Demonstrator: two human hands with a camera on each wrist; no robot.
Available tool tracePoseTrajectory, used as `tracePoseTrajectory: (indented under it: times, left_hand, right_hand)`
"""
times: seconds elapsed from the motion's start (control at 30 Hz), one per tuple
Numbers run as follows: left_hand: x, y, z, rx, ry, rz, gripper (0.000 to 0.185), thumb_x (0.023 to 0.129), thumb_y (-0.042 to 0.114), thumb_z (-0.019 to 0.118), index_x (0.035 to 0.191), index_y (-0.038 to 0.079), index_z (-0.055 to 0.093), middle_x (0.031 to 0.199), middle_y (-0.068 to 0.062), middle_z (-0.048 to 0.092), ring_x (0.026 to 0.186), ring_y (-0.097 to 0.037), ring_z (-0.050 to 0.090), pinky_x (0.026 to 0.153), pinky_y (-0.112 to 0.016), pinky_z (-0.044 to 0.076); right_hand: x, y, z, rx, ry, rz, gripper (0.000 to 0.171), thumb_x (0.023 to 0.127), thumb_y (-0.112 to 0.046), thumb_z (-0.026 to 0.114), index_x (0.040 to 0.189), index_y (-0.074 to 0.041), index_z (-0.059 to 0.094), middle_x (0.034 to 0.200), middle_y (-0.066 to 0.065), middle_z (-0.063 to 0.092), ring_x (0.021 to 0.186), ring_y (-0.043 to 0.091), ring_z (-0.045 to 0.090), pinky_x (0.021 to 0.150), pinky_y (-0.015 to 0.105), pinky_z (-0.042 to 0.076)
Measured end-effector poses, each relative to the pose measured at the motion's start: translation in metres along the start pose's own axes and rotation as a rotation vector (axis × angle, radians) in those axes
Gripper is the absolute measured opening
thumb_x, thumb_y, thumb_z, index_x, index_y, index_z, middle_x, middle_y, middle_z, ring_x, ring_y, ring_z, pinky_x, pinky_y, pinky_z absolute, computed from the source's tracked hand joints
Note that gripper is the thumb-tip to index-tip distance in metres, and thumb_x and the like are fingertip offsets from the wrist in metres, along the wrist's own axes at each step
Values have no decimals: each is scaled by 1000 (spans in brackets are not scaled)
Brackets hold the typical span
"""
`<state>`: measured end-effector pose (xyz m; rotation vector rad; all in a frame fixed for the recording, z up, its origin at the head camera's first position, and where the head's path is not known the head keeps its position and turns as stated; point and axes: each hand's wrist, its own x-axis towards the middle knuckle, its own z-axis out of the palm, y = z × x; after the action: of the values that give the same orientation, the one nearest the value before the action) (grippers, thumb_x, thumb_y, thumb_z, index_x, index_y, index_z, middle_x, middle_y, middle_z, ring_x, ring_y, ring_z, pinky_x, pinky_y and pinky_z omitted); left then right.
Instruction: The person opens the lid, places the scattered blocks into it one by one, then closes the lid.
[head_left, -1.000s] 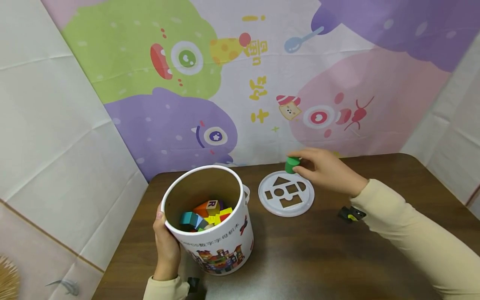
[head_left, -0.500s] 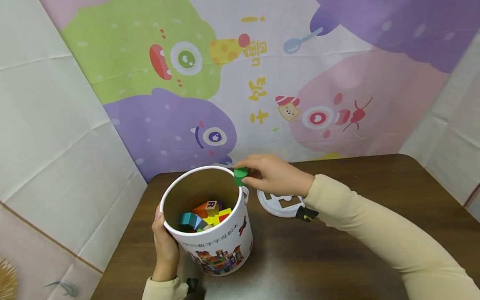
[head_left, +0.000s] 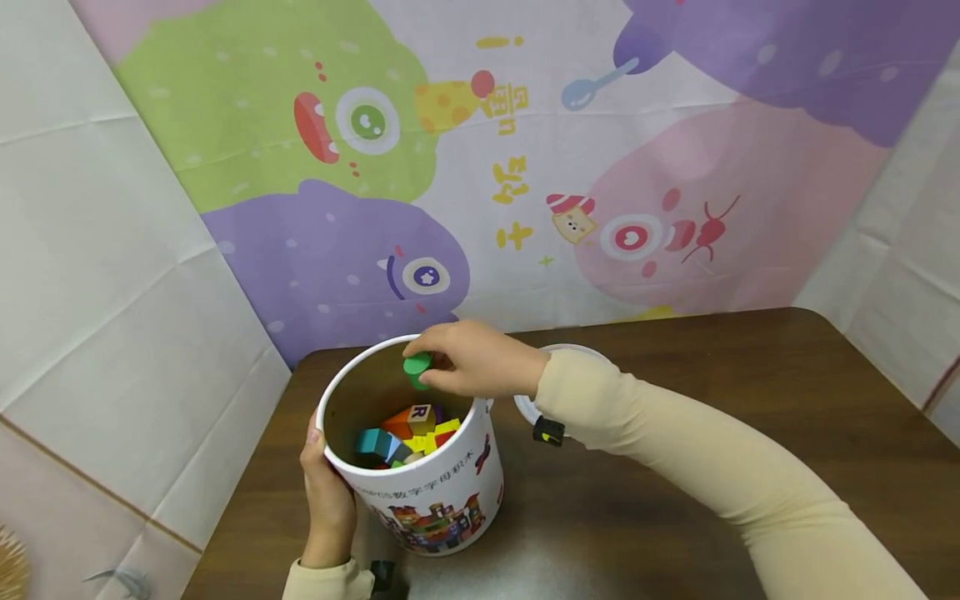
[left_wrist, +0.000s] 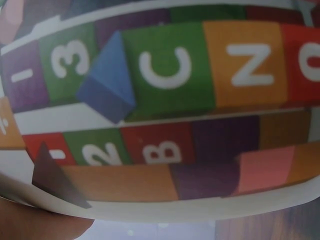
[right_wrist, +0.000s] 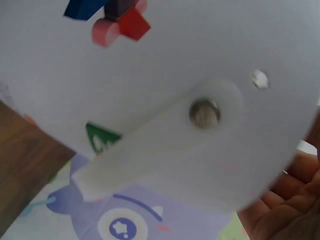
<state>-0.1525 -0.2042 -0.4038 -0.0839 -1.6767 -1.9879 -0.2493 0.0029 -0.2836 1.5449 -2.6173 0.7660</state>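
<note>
A white bucket printed with pictures of letter blocks stands on the table, its mouth tilted toward the head camera. My left hand holds it by the left side, fingertips up at the rim. Over the opening, my right hand pinches a green cylinder block between thumb and fingers. Several coloured blocks lie inside at the bottom, among them a teal block and a wooden block marked R. The left wrist view is filled by the printed bucket wall; the right wrist view shows its handle.
A white lid lies on the brown table right of the bucket, mostly hidden under the right forearm. A cartoon-printed cloth hangs behind the table's back edge. Pale wall panels stand on both sides.
My right hand has carried the green cylinder block left, from above the lid to over the bucket's mouth. The left hand and the bucket have stayed in place.
</note>
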Motion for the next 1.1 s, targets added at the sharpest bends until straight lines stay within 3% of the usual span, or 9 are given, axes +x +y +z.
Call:
tracePoseTrajectory:
  times: [0.23,0.67,0.87,1.1]
  left_hand:
    - [0,-1,0,3,-15,-3,55,102,37,21,144,10,44,131,-2,51,121,-19,45,102,-31,34]
    - [-1,1,-1,4,-14,-6,53,102,37,20,141,14,46,129,1,52,120,-15,46,100,-29,35]
    - [0,0,-1,17,-4,-2,53,102,37,20,141,13,46,129,0,52,119,-16,46,100,-29,36]
    - [0,-1,-2,19,-9,12,53,102,36,20,141,11,46,129,0,53,119,-17,46,100,-30,35]
  right_hand:
    - [17,-7,15,-20,-125,8,36,96,-20,61,129,-8,62,120,4,67,102,15,60,94,26,49]
    - [35,-17,33,-150,-250,-18,36,94,-25,64,129,-12,63,122,-1,68,109,11,62,101,24,46]
    - [36,-19,35,-191,-303,-17,31,94,-25,65,123,-14,67,112,-4,70,99,8,63,93,22,49]
    - [35,-18,35,-167,-304,-26,27,94,-24,65,118,-13,70,103,-3,71,90,8,62,86,23,50]
